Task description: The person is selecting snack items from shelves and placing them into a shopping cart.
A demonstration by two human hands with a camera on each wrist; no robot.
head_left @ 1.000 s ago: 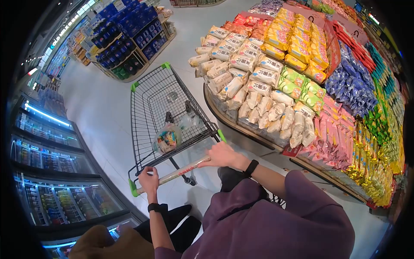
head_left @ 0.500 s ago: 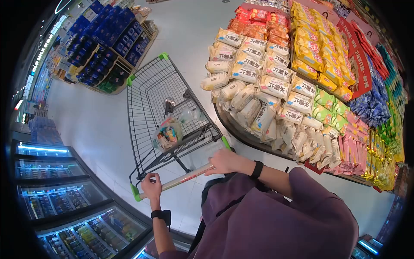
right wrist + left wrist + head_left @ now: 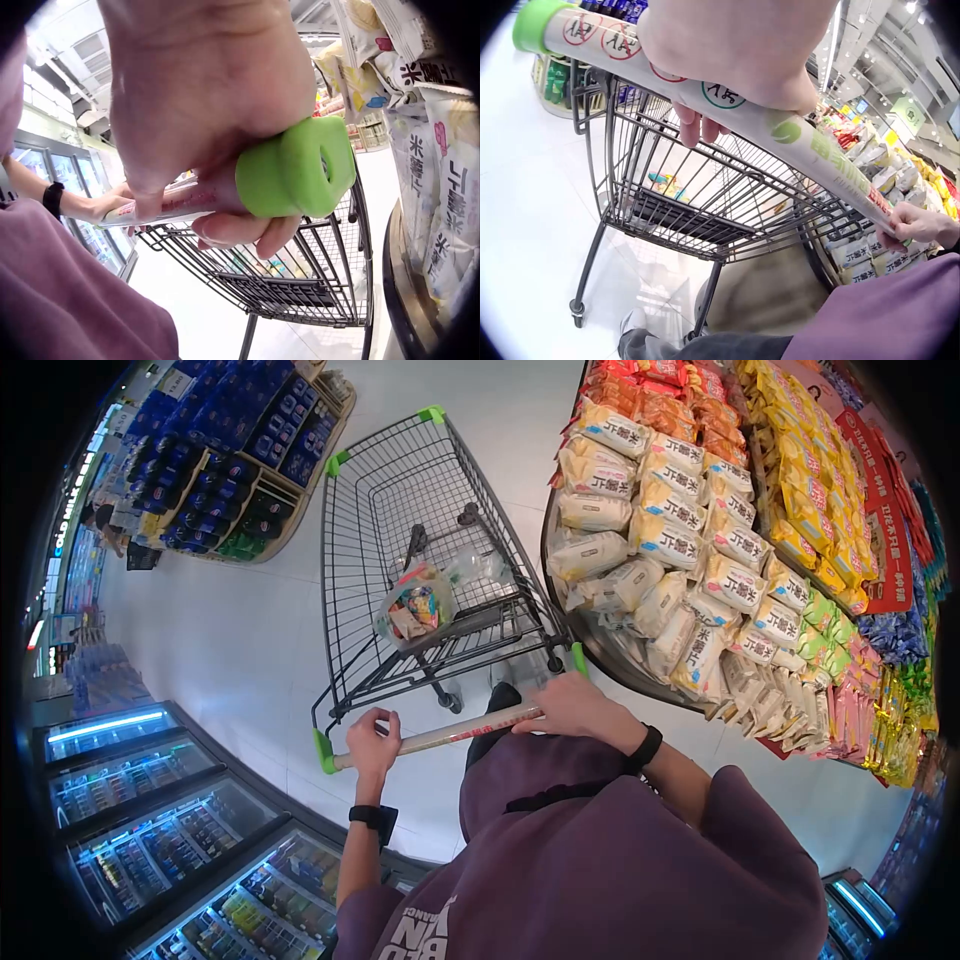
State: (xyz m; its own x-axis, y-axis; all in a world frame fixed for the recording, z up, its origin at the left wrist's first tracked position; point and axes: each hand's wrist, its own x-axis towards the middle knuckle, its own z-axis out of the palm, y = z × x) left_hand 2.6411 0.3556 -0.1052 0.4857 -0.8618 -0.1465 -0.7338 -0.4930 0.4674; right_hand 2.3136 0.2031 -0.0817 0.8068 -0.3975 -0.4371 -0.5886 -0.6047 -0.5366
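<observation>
My left hand (image 3: 373, 745) grips the handle (image 3: 450, 736) of a black wire shopping cart (image 3: 333, 585) near its left end; in the left wrist view its fingers (image 3: 691, 129) curl beneath the bar. At the other end my right hand (image 3: 582, 707) holds the same handle, right beside the green end cap (image 3: 296, 169), with fingertips showing under it. A clear plastic bag with colourful packets (image 3: 418, 610) lies in the cart's near part. Next to it sits another clear bag (image 3: 475, 568).
A curved display of bagged snacks (image 3: 670, 510) stands close along the cart's right side. Glass-front freezers (image 3: 165, 800) line the left. A shelf island of blue packs and bottles (image 3: 230, 470) stands ahead on the left. White floor (image 3: 250, 630) lies between.
The view has turned and moved forward, so the snack display now lies nearer on the right and the freezers fill more of the lower left. Both hands keep their hold on the handle.
</observation>
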